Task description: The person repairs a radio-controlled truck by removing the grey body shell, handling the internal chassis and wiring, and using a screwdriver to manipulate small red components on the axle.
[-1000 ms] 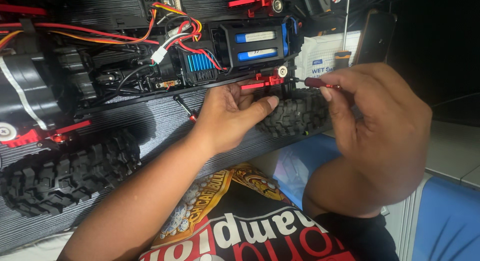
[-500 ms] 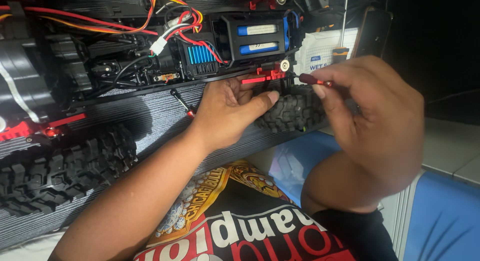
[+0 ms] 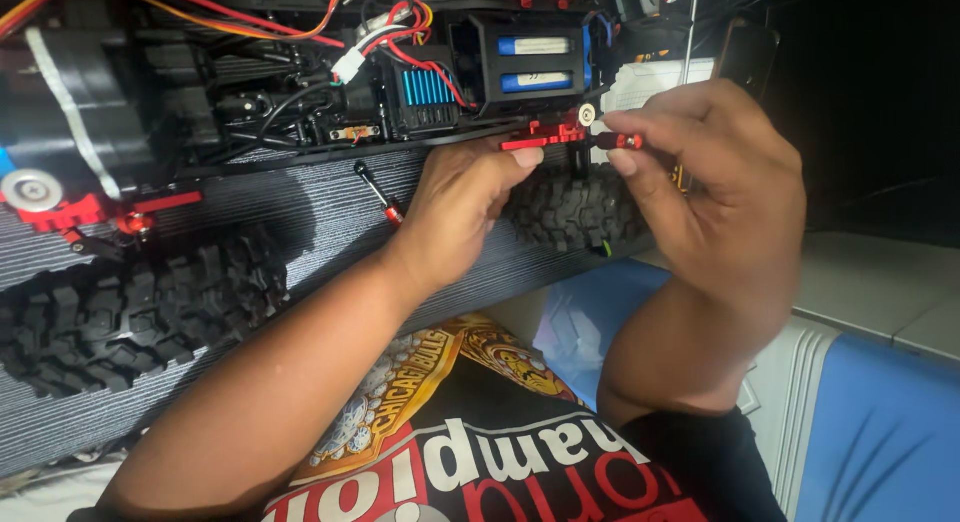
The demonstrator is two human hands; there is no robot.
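A radio-controlled truck chassis [image 3: 300, 112] lies on its side on a dark ribbed surface, its wires and battery box exposed. My left hand [image 3: 455, 207] rests over the front knobby tyre [image 3: 575, 207], thumb pressed against a red metal bracket [image 3: 545, 137]. My right hand [image 3: 700, 172] pinches a thin red-handled driver [image 3: 618, 141] between thumb and forefinger, its tip at the bracket's silver screw head [image 3: 587, 114].
A second knobby tyre [image 3: 120, 312] sits at the lower left beside red suspension parts [image 3: 80, 212]. A blue finned module [image 3: 428, 87] and black battery box [image 3: 535, 62] sit in the chassis. A blue and white cooler [image 3: 870, 412] stands to the right.
My view has shifted slightly, so the chassis sits higher in frame. My right hand with the red driver has moved closer to the bracket. My left hand keeps its place on the tyre.
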